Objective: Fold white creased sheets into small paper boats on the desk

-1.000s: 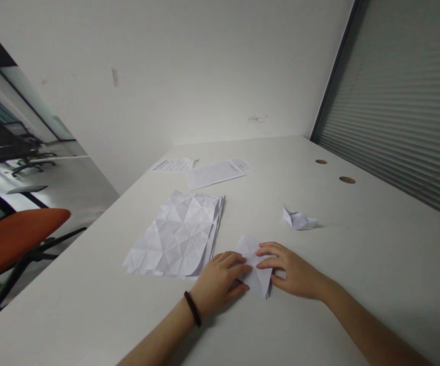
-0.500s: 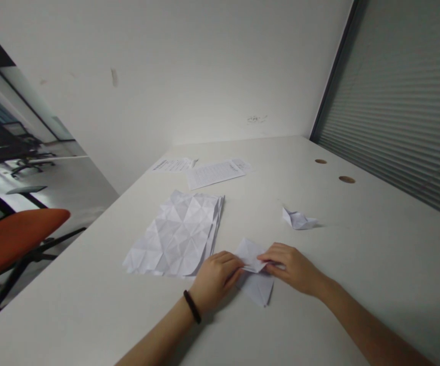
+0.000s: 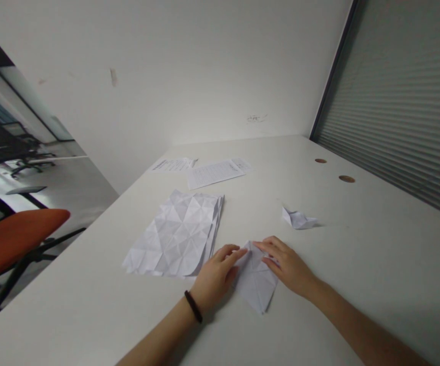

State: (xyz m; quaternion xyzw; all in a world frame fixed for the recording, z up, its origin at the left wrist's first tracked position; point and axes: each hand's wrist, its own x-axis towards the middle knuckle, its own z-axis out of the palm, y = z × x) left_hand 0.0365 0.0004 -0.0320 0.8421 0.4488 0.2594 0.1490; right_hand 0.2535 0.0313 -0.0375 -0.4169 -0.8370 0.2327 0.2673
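Note:
A folded white sheet of paper (image 3: 257,284) lies on the white table in front of me, with crease lines across it and a corner toward me. My left hand (image 3: 220,272) rests at its left edge, index finger stretched onto the upper part and thumb apart below. From the right, my right hand (image 3: 286,264) touches the paper's upper right with spread fingertips. A dark band (image 3: 193,306) circles my left wrist. Beyond the right hand sits a small folded paper boat (image 3: 299,219). Left of my hands is a stack of creased paper sheets (image 3: 179,231).
Printed sheets (image 3: 215,174) lie farther back on the table (image 3: 101,300). Two round holes (image 3: 347,179) are near its right side, beside a window blind (image 3: 406,112). An orange chair (image 3: 21,231) stands off the left edge. A person sits in the far left background.
The raised flap that both hands pinched now lies flat toward the far corner. My fingers have moved slightly away from me and spread on the paper.

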